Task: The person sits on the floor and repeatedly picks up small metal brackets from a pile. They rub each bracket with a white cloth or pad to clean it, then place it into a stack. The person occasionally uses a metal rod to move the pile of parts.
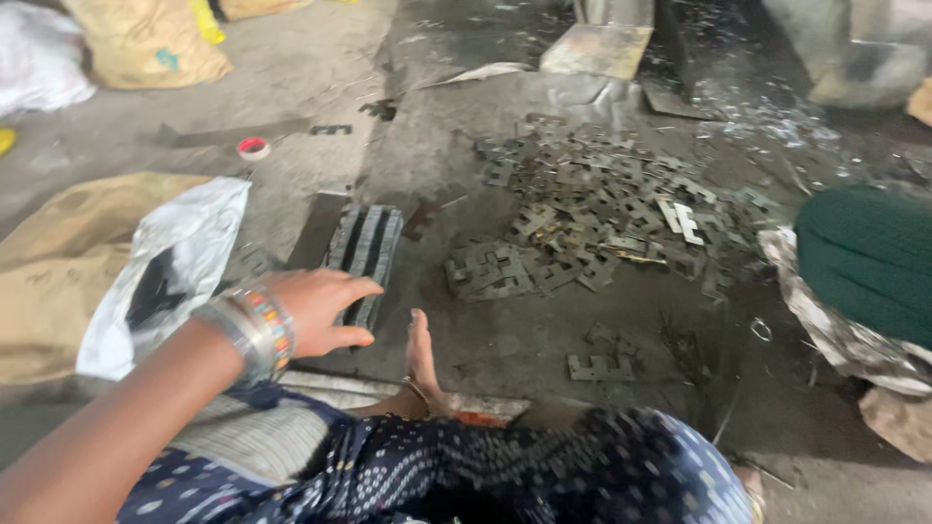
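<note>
Head view: left hand (316,309) lies open, fingers spread flat on the near end of a stacked bundle of metal stampings (366,250) on the floor (524,340); a loose pile of stampings (602,209) lies well right.

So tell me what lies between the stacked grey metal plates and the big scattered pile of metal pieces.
Head view: mostly bare dark floor between stacked plates and pile.

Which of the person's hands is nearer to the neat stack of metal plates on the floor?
Left. The left hand rests on the near end of the stack of metal plates. The right hand is out of view.
</note>
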